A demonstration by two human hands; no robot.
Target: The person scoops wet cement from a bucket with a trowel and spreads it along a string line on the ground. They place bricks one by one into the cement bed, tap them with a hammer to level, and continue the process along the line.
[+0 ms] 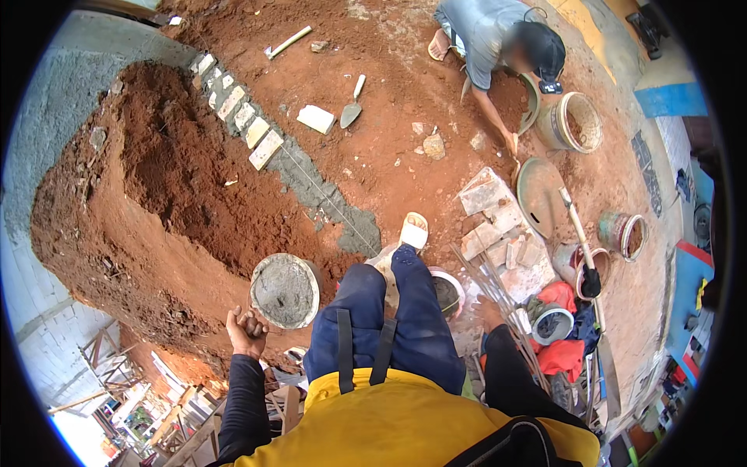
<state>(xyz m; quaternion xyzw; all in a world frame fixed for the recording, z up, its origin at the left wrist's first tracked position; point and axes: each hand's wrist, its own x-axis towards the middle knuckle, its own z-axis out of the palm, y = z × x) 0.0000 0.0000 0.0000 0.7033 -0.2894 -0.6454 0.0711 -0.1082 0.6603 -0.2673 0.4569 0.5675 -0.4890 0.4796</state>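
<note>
My left hand (247, 333) has its fingers curled, with nothing visible in them, just below a bucket of grey mortar (284, 292). My right hand (489, 313) has its fingers apart beside thin metal rods (502, 300). Another bucket with grey contents (445, 297) sits between my right leg and that hand, partly hidden. Ahead, a strip of wet mortar (327, 202) carries a taut string, with pale blocks (264, 149) set along its far part. A trowel (350, 115) and a loose pale block (316, 118) lie on the red soil.
A co-worker (486, 47) bends at upper right over basins of soil, beside a bucket (572, 121). Broken tiles (486, 198), a long-handled tool (576, 218) and red cloth (556, 354) lie to my right. A dug trench (179, 179) runs at left; a hammer (286, 43) lies far ahead.
</note>
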